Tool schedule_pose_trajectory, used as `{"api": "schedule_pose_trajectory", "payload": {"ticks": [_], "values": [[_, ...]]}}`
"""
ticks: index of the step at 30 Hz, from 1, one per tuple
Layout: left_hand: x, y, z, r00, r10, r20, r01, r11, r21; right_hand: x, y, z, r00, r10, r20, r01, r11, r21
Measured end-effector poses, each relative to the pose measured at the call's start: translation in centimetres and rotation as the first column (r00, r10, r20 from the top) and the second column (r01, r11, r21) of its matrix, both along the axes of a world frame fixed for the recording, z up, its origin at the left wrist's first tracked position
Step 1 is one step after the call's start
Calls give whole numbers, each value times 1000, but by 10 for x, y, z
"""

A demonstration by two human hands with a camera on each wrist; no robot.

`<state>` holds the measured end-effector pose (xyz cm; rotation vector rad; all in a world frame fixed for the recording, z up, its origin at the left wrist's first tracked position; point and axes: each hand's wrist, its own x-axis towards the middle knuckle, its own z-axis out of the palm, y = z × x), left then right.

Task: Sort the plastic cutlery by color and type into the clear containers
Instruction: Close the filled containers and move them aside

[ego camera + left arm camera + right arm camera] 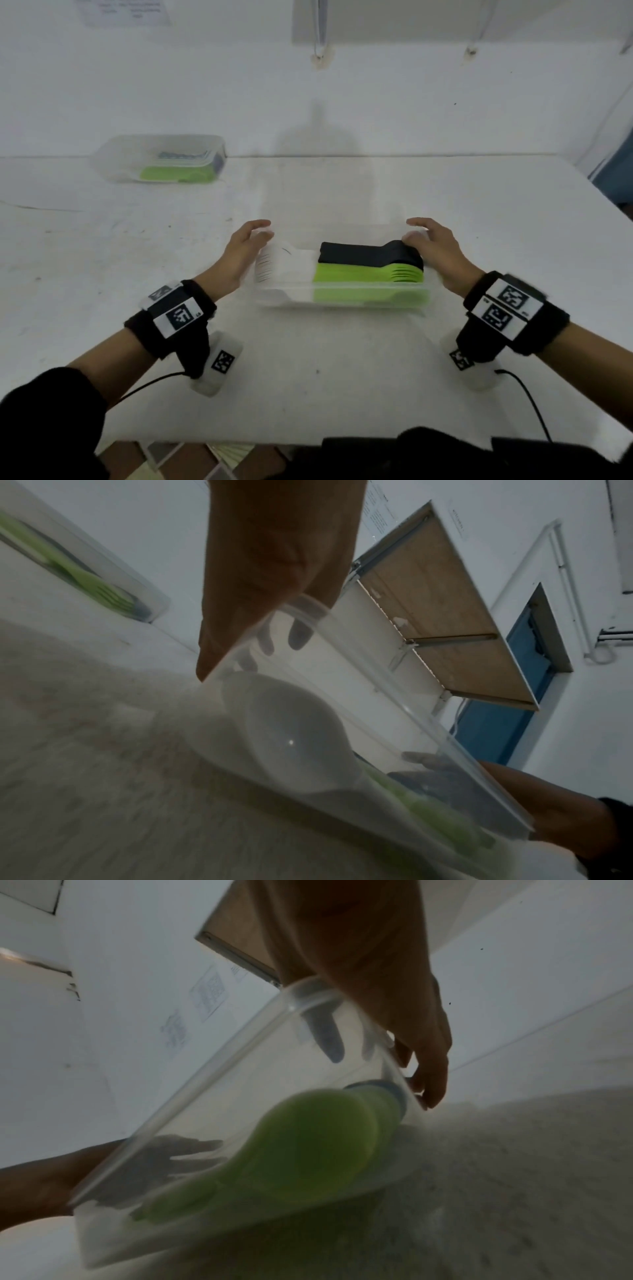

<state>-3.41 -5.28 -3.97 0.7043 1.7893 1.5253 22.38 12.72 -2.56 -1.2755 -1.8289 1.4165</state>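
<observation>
Both hands, left hand (pixel 244 247) and right hand (pixel 434 249), grasp opposite ends of the clear container (pixel 342 298) at frame centre, apparently steadying its sorted cutlery (pixel 366 272) on the bench (pixel 137 240).

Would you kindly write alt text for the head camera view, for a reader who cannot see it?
Two hands, the left hand and the right hand, hold the short ends of a clear container on a white table; inside lie white cutlery, black cutlery and green cutlery. A second clear container with green cutlery sits far left.
</observation>
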Motion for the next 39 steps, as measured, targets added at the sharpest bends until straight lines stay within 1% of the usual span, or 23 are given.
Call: {"api": "schedule_pose_trajectory", "payload": {"ticks": [3, 8, 10, 12, 13, 15, 18, 22, 24, 25, 26, 27, 28, 29, 30, 31, 32, 33, 34, 36, 37, 39], "values": [[7, -14, -8, 999, -22, -44, 21, 1000, -17, 4, -12, -3, 999, 8, 32, -8, 1000, -3], [7, -15, -9, 993, 31, -110, -34, 999, -30, 1, -23, -2, 999, -17, 44, 15, 999, 43], [7, -13, -7, 994, 23, -110, -28, 999, -40, 0, -23, -3, 999, 4, 47, -6, 999, 33], [5, -10, -1, 997, 15, -75, -20, 997, -71, -2, -18, -1, 996, 44, 80, -46, 999, 18], [3, -8, 4, 999, 12, -52, -17, 995, -97, -4, -12, 2, 993, 59, 104, -62, 998, 18], [-1, -2, 17, 998, 0, -58, -9, 987, -161, -10, 3, 8, 988, 55, 147, -58, 998, 13], [-11, 6, 30, 998, -47, -44, 34, 968, -250, -18, 23, 16, 976, 70, 204, -60, 997, -54], [-27, 9, 37, 970, -242, -30, 212, 899, -384, -24, 37, 17, 956, 141, 256, -100, 981, -167], [-25, 6, 45, 971, -234, 56, 237, 892, -384, -26, 39, 17, 956, 150, 251, -103, 976, -193], [-27, 9, 44, 971, -233, 53, 236, 893, -384, -27, 39, 17, 958, 151, 245, -102, 974, -203], [-22, 6, 51, 963, -268, 23, 252, 868, -429, -28, 39, 18, 958, 154, 242, -103, 972, -213], [-29, 11, 45, 963, -270, -22, 231, 861, -452, -29, 39, 18, 959, 157, 237, -103, 969, -223], [-31, 12, 44, 971, -234, 39, 228, 871, -436, -29, 38, 19, 960, 156, 233, -101, 967, -233], [-37, 15, 40, 974, -189, 123, 221, 906, -361, -30, 38, 19, 963, 150, 225, -95, 967, -238], [-40, 16, 38, 968, -120, 221, 189, 927, -325, -30, 38, 19, 966, 143, 215, -88, 966, -244], [-44, 19, 35, 955, -73, 288, 157, 947, -281, -30, 38, 19, 969, 135, 205, -81, 964, -252], [-41, 18, 39, 947, -46, 317, 145, 944, -295, -29, 38, 19, 972, 127, 196, -74, 964, -257], [-44, 19, 38, 935, -33, 353, 137, 953, -272, -29, 37, 19, 976, 116, 184, -65, 963, -262], [-42, 18, 40, 938, -25, 347, 123, 957, -263, -28, 36, 19, 982, 98, 163, -53, 964, -261], [-48, 19, 39, 919, 2, 393, 86, 975, -204, -25, 36, 19, 994, 56, 96, -31, 969, -247], [-52, 20, 39, 900, -12, 435, 95, 981, -169, -24, 36, 20, 997, 38, 62, -21, 969, -244], [-57, 20, 40, 886, -64, 460, 145, 979, -143, -22, 36, 22, 1000, 12, 6, -11, 971, -237]]}}
